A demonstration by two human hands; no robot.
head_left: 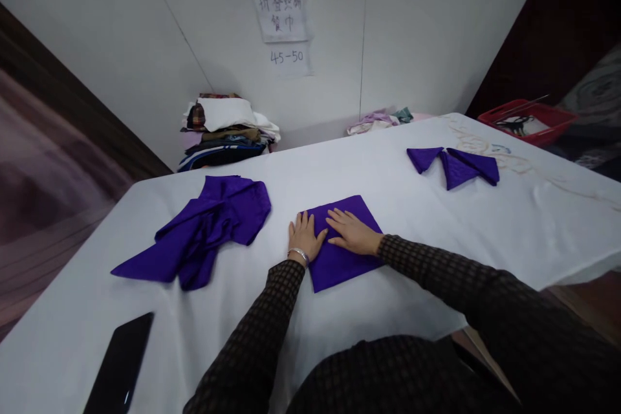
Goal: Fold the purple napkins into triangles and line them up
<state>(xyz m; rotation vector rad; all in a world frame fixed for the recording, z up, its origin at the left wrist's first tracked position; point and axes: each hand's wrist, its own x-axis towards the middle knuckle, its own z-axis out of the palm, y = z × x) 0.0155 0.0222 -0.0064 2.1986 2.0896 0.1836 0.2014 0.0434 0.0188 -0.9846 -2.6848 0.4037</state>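
Observation:
A purple cloth napkin (339, 266), folded into a flat four-sided piece, lies in front of me on the white tablecloth (310, 168). My left hand (305, 236) rests flat on its left edge, fingers spread, a bracelet at the wrist. On the napkin's middle lies my right hand (353, 231), palm down with fingers stretched out to the left. Neither hand grips anything. Off to the left is a crumpled heap of purple cloth (213, 226). At the back right, purple cloth folded into pointed triangles (456, 167) lies on the table.
A black phone-like slab (120, 362) lies at the front left. Stacked folded cloths (228, 132) stand by the wall, with pale cloths (373, 121) further right. A red basket (528, 121) holding scissors is at the far right. Handwritten paper signs (282, 16) hang on the wall.

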